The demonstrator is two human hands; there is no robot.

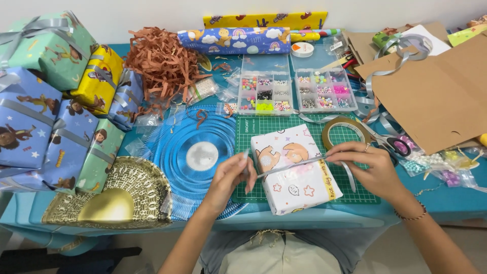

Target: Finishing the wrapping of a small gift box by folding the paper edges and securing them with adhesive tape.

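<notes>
Your hands stretch a silver ribbon (291, 166) taut across the top of the wrapped gift box (294, 175), which lies tilted on the green cutting mat (264, 129) near the bench's front edge. Your left hand (231, 178) pinches one end of the ribbon just left of the box; your right hand (368, 165) grips the other end at the box's right edge.

The ribbon looks thin, limp and slick, so it likely slips unless you hold it close to the box corners. The box seems light and stiff, its paper easy to crease or tear.

The bench (456, 200) is crowded: a tape roll (346, 131) and scissors (393, 142) sit just beyond your right hand, bead trays (297, 91) behind the mat, a blue pleated fan (195, 155) beside your left hand, wrapped presents (50, 101) stacked far left.
</notes>
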